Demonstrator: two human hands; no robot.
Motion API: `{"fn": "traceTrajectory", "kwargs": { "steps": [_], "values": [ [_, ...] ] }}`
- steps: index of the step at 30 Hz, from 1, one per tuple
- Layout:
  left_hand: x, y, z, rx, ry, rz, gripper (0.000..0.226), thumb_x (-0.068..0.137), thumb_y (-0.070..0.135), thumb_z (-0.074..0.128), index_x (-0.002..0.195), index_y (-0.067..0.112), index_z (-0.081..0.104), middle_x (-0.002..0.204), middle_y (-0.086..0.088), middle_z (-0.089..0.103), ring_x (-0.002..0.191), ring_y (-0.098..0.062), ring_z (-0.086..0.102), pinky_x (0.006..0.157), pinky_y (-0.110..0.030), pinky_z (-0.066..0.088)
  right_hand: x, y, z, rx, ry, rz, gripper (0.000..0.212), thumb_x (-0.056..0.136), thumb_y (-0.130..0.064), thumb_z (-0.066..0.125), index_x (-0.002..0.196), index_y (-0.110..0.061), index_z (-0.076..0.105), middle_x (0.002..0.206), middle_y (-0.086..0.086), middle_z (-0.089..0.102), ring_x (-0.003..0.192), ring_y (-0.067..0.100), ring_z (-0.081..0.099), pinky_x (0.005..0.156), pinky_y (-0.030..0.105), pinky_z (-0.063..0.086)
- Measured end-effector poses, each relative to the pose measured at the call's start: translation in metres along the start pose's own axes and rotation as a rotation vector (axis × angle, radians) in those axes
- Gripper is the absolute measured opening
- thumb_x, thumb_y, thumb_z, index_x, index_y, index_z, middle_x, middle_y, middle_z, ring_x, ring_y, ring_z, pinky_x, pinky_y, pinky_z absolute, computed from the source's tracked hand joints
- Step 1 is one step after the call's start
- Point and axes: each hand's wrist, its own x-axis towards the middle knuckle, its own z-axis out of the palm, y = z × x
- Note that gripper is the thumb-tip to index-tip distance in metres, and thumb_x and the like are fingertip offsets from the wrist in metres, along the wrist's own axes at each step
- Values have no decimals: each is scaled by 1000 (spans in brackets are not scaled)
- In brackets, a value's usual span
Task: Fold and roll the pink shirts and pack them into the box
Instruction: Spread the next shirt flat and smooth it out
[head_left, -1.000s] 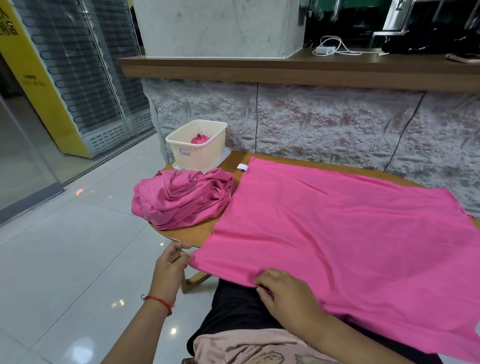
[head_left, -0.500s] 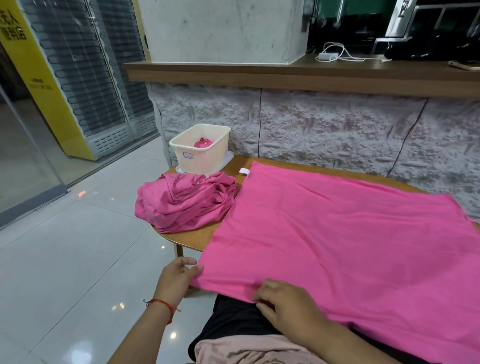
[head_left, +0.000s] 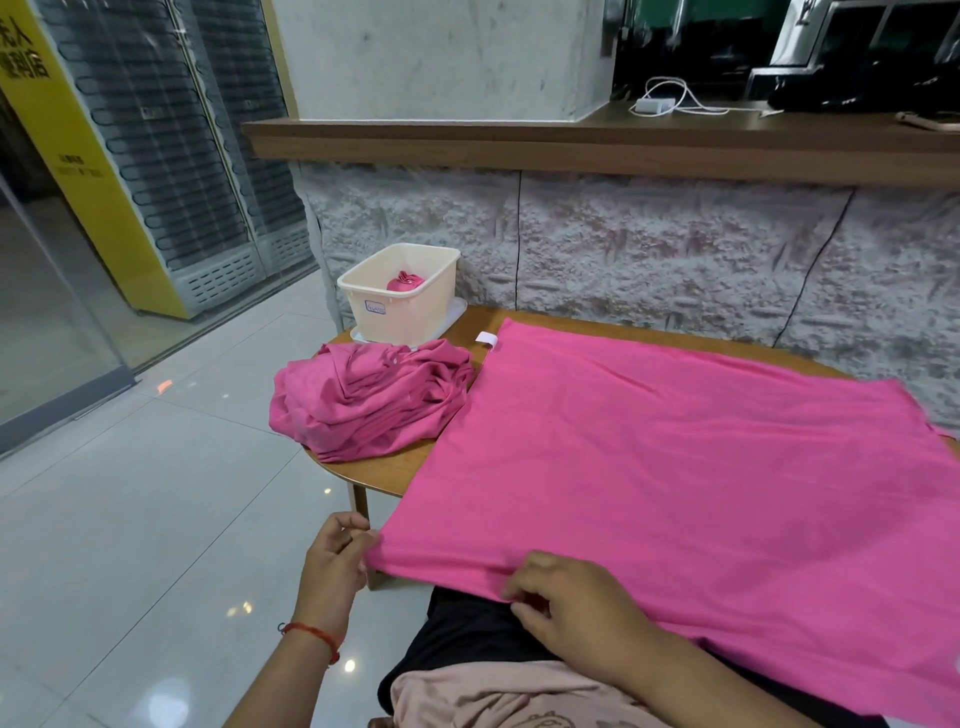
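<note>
Hem first: the spread pink shirt lies flat across the bench, filling the centre and right of the frame. Its near edge hangs off the bench's front toward the person's lap. The left hand, at lower centre-left, pinches the shirt's near left corner between thumb and fingers. The right hand, at lower centre, curls its fingers onto the same hem and seems to pinch it too. The hands sit apart along that edge, each clamped on cloth.

The step in hand looks like the first fold. To do it well, I judge both grips should lift evenly and keep the hem taut between them, so no crease runs into the body. The fold should land square to the far edge, where the white tag sticks out, or the roll will likely taper. Thin jersey will probably sag, so smoothing after each fold should pay.

A heap of unfolded pink shirts waits just left. The cream box beyond it, at the bench's upper left, holds one rolled shirt.
</note>
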Motion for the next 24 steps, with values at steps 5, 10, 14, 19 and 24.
{"fn": "traceTrajectory", "kwargs": {
  "steps": [5, 10, 14, 19, 24],
  "values": [
    [2, -3, -2, 190, -11, -89, 13, 93, 6, 63, 96, 17, 56, 78, -6, 63, 61, -18, 55, 53, -33, 42, 3, 1, -16, 27, 68, -15, 24, 98, -41, 58, 117, -35, 70, 110, -17, 63, 100, 4, 60, 88, 27, 50],
    [2, 18, 17, 622, 70, 136, 14, 93, 12, 64, 101, 20, 56, 98, 1, 66, 93, -24, 62, 75, -37, 50, 24, 47, -51, -116, 172, 179, 34, 102, -38, 60, 136, -32, 64, 132, -9, 59, 120, 19, 53, 103, 36, 44],
    [26, 59, 97, 728, -70, 602, 17, 95, 9, 62, 111, 14, 64, 107, -2, 64, 104, -22, 57, 93, -36, 46, 55, 95, -65, -248, 38, 364, 50, 105, -51, 47, 154, -40, 45, 159, -5, 41, 140, 25, 41, 114, 43, 39],
    [60, 76, 199, 937, -465, 755, 34, 101, 12, 52, 133, 13, 61, 135, -4, 62, 127, -24, 54, 111, -35, 38, 89, 130, -63, -322, -115, 399, 58, 104, -63, 35, 159, -48, 29, 173, -7, 19, 156, 27, 21, 124, 54, 25],
    [119, 51, 227, 1339, -470, 547, 61, 103, 59, 34, 160, 38, 28, 170, 9, 23, 157, -20, 18, 127, -53, 14, 120, 178, -70, -305, -166, 363, 68, 97, -78, 18, 160, -57, 4, 174, -17, 1, 161, 23, 4, 125, 57, 10]
  ]
}}
